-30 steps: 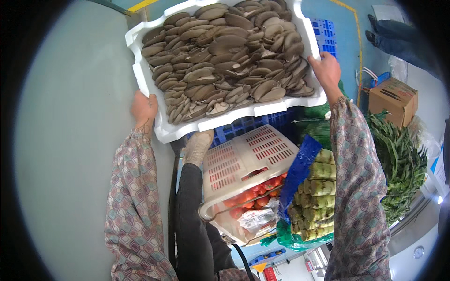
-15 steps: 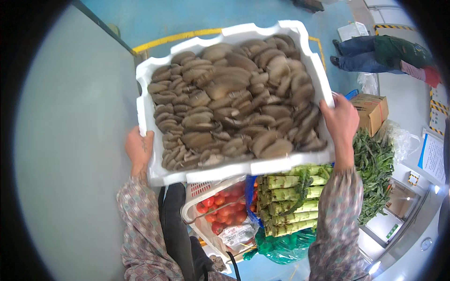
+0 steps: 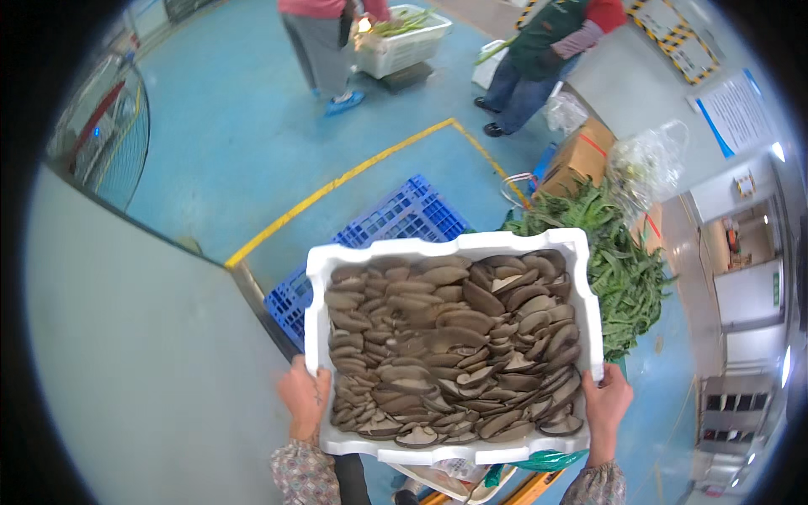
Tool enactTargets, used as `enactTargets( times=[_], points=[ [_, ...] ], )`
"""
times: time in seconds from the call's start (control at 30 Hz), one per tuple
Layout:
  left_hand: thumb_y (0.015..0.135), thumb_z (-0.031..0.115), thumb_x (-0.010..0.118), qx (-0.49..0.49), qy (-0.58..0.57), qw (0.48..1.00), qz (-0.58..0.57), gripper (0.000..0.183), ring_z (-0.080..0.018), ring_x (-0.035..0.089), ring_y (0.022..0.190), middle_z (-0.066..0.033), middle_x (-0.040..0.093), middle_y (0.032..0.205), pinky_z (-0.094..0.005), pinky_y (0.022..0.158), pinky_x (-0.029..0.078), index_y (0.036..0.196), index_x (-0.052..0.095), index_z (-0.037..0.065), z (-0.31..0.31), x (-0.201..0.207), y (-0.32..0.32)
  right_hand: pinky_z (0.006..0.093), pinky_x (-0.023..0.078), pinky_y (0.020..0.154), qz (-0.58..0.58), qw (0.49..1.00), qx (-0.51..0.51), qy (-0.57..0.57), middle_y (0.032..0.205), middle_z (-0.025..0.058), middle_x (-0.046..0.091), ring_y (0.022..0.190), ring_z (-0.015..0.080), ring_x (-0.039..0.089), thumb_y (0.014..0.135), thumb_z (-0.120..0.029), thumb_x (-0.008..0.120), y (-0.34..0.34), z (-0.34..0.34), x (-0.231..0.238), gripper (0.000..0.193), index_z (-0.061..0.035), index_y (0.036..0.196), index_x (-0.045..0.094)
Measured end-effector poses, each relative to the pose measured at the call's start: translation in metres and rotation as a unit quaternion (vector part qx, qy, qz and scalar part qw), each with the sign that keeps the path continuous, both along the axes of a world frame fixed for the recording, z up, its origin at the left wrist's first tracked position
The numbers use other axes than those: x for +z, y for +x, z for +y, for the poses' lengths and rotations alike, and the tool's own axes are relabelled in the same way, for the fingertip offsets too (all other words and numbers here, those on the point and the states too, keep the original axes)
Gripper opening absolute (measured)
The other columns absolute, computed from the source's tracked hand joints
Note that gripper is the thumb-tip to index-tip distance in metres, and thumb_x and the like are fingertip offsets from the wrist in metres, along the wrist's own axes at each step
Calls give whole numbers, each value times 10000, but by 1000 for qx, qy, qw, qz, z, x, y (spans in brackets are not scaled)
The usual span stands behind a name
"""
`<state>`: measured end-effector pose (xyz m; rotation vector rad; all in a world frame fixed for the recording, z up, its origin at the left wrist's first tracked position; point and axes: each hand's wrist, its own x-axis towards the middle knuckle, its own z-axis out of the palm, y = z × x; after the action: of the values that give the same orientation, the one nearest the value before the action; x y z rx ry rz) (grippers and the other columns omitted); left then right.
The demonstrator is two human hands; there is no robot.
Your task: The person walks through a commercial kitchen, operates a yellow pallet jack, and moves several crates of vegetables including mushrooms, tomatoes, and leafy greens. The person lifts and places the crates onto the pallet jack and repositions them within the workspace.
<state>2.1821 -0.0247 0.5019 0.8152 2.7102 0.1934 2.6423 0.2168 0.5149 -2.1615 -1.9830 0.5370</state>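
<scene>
Between my two hands is a white foam box point(image 3: 454, 246), lidless and packed with grey-brown oyster mushrooms point(image 3: 446, 337). My left hand point(image 3: 303, 393) is closed round its left wall near the lower corner. At the opposite side, my right hand point(image 3: 608, 404) grips the right wall, thumb toward the rim. The undersides of the box and most of my fingers are hidden. Just beyond the box, a blue plastic pallet point(image 3: 404, 210) lies on the floor, partly covered by it.
Leafy green stalks point(image 3: 623, 286) lie to the right, beside a cardboard box point(image 3: 581, 156) and clear plastic bags point(image 3: 648, 164). A grey panel point(image 3: 143, 362) fills the left. Farther off, two people stand near a white vegetable crate point(image 3: 404, 46).
My view has swung, and the foam box now appears lower in it. The blue pallet and a second person have come into sight; the tomatoes and thick green stems are now out of sight.
</scene>
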Motion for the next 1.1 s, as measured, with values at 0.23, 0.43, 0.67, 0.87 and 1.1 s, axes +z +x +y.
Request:
enactTargets(
  times=[0.23,0.43,0.67,0.87,1.1],
  points=[
    [800,254,745,2,0,999,-41,331,-458,705,838,-237,737,887,-495,760,543,980,712,-22,-26,-29,-6,476,573,633,-39,998,25,32,755,152,733,694,370,721,787,-264,797,-22,0,-23,263,-111,988,723],
    [789,316,796,53,-84,983,-157,421,-400,726,884,-216,754,925,-469,790,539,989,723,-48,3,-56,-68,496,581,750,20,1000,19,13,905,191,750,850,385,729,827,-278,774,-46,21,-33,357,-143,1155,732],
    [804,316,811,11,-32,982,-187,486,-340,722,928,-212,767,1010,-442,845,530,1070,732,-84,35,-76,-91,529,577,739,29,999,26,12,825,194,739,785,411,723,873,-281,717,-57,52,-46,255,-86,1036,728],
    [843,219,764,129,54,982,-130,413,-316,704,864,-195,749,975,-443,805,530,1093,714,-106,20,-80,-82,499,563,678,63,997,18,29,822,183,733,740,401,703,844,-204,762,-66,44,-34,276,-93,1094,726],
    [917,217,735,151,61,967,-194,371,-254,680,780,-174,730,889,-402,710,538,1057,712,-126,4,-85,-43,502,549,647,85,995,46,30,846,166,736,747,392,704,862,-192,729,-52,33,-22,288,-98,1134,717]
  ],
)
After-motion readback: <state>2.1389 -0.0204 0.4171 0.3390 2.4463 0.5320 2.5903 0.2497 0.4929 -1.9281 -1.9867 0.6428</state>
